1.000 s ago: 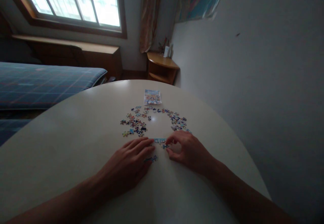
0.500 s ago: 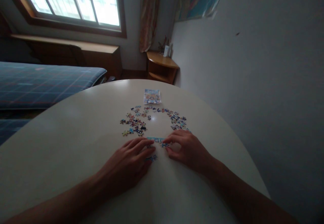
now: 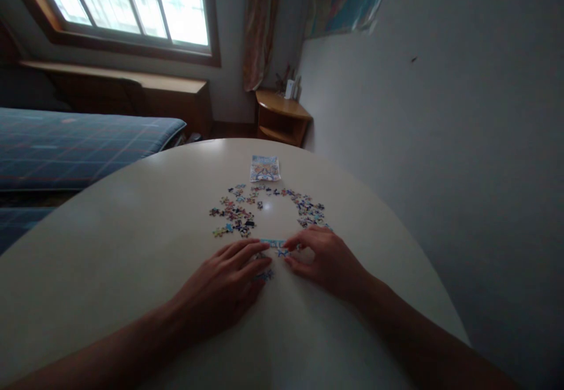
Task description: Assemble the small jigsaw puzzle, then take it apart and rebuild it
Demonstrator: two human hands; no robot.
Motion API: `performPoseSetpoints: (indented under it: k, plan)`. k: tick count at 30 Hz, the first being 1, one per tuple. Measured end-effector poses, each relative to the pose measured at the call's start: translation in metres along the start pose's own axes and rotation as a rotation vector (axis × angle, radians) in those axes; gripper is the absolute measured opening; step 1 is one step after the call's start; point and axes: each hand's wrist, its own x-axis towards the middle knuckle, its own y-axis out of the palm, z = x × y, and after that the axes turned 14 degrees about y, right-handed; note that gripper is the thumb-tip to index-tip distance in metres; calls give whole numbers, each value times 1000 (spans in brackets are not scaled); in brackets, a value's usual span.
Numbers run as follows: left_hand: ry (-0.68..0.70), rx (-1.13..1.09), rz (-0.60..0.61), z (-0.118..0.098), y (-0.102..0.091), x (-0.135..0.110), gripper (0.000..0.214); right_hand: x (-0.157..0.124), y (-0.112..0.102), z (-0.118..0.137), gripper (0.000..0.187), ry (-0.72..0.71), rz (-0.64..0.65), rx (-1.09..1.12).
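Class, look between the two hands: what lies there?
In the head view, a blue puzzle strip lies between the left hand and right hand, with a puzzle piece just below.

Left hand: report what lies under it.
Some blue puzzle pieces peek out at the inner edge of the left hand. How far they extend beneath it, and whether anything else lies there, is covered and cannot be seen.

mattress (image 3: 88, 146) left of table (image 3: 132, 237) | packet (image 3: 265, 169) on table, behind puzzle pieces (image 3: 249, 224) | strip (image 3: 273, 243) before pieces
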Motion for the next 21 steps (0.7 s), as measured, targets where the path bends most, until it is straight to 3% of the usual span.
performPoseSetpoints:
  k: [21]
  plan:
    - [-6,-38,39,1,2,0,38,1,8,-3,4,-95,-67,7]
